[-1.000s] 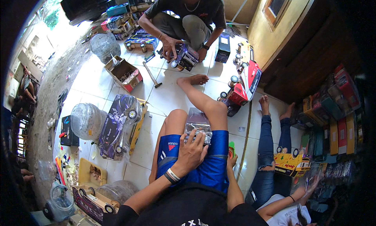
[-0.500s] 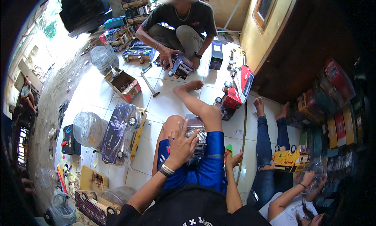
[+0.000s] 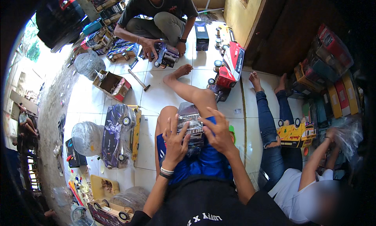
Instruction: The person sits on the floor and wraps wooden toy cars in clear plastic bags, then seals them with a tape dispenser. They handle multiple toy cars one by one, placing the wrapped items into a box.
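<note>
A dark box-shaped toy vehicle wrapped in clear plastic lies in my lap between my thighs. My left hand rests on its left side, fingers stretched out. From the right, my right hand reaches over the plastic with its fingers spread and bent a little. Neither hand grips anything. A bright green object shows beside my right thigh, partly covered by the hand; its kind is unclear.
A person opposite handles a dark toy truck. A hammer and an open box lie ahead on the tiles. Wrapped toys stand left, a red toy truck ahead right. Another person sits right, near a yellow toy truck.
My right hand has left the green object by my thigh and come up over the wrapped toy. My left hand has shifted slightly left. The person at right has lifted clear plastic.
</note>
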`<control>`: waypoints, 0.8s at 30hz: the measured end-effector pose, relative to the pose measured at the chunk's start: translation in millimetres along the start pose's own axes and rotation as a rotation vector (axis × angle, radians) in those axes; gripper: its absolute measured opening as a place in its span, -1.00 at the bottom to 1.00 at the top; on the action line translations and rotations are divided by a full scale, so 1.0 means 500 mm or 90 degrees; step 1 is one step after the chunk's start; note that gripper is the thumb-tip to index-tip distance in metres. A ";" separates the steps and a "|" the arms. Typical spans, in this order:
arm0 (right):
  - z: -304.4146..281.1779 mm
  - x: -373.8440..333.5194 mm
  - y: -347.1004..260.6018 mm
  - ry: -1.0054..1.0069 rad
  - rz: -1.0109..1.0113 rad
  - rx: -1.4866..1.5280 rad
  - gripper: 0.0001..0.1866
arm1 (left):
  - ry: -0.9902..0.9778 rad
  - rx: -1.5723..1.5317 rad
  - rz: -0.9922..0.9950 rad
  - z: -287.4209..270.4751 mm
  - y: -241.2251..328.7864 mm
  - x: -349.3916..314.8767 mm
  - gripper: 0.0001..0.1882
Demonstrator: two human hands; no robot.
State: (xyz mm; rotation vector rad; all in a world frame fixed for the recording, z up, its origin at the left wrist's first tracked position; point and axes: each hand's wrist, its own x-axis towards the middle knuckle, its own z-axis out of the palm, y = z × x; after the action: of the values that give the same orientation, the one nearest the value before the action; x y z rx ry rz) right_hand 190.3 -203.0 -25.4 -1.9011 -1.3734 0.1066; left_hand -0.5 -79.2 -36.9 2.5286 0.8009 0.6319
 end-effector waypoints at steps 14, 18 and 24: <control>0.054 0.062 -0.009 -0.050 0.029 -0.139 -0.66 | 0.070 0.040 -0.075 0.028 0.014 0.024 -0.63; 0.041 0.134 0.006 -0.145 0.057 -0.132 -0.64 | 0.105 -0.095 -0.109 0.044 0.015 0.016 -0.64; 0.049 0.181 0.015 -0.193 -0.019 -0.138 -0.51 | 0.181 -0.210 -0.123 0.028 0.010 0.003 -0.62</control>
State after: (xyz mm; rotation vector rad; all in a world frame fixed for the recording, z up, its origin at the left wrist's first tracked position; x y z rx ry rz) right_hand 221.9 -115.0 -14.8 -2.1064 -1.6712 0.2477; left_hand 10.1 -85.4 -45.0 2.0630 0.9360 0.9824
